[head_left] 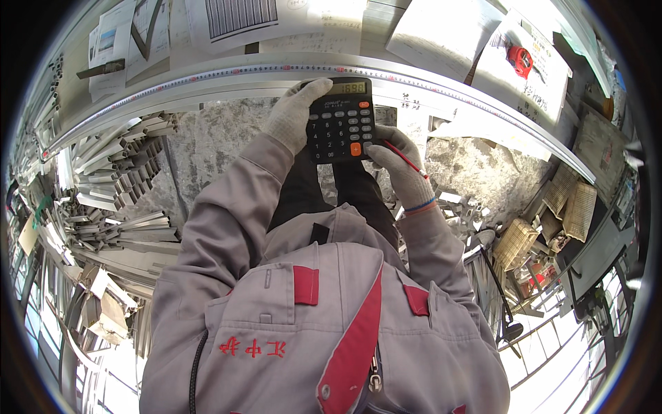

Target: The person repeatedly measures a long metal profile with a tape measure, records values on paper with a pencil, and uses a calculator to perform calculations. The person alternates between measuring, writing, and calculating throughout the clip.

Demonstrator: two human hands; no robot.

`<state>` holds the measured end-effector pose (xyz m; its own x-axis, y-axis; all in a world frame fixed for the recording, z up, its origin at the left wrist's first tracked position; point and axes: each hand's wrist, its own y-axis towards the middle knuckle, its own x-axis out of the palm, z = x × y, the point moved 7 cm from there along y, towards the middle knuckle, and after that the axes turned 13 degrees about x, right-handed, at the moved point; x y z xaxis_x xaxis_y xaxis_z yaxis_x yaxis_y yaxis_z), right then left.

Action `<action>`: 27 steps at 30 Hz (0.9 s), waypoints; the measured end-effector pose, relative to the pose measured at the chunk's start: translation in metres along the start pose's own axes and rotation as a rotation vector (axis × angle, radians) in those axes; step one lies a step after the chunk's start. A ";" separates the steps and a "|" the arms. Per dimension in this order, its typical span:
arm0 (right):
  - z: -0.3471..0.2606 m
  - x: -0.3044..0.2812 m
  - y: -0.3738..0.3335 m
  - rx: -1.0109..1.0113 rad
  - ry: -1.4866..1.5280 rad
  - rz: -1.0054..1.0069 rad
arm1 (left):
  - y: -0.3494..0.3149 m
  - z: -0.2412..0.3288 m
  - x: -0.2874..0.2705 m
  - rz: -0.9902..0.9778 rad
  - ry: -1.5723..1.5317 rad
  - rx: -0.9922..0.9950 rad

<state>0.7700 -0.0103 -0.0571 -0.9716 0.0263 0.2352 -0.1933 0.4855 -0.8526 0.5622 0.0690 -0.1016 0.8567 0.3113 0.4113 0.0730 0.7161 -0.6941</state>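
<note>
A black calculator (332,135) with a lit display and two orange keys is held up in front of my body. My left hand (293,116), in a pale knit glove, grips its upper left side, thumb across the top corner by the display. At the lower right corner is my gloved right hand (405,172), its thumb close to the large orange key. A thin red pen (408,160) lies in the right hand, pointing up toward the calculator. The right fingers behind the calculator are partly hidden, so I cannot tell whether they support it.
Beyond the calculator a long measuring scale (269,68) runs along a pale bench edge. Papers (441,38) and a red tape measure (518,62) lie on the bench. Metal profiles (131,165) are stacked at left. Woven baskets (579,210) stand at right.
</note>
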 end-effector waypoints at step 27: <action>-0.085 -0.154 0.043 -0.335 -0.130 0.224 | -0.016 -0.059 0.060 -0.065 -0.044 -0.102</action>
<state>0.9232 0.0810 -0.0906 -0.9978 0.0637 -0.0179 0.0592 0.7382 -0.6720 0.6425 0.0391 -0.1006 0.8255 0.2953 0.4811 0.1810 0.6687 -0.7212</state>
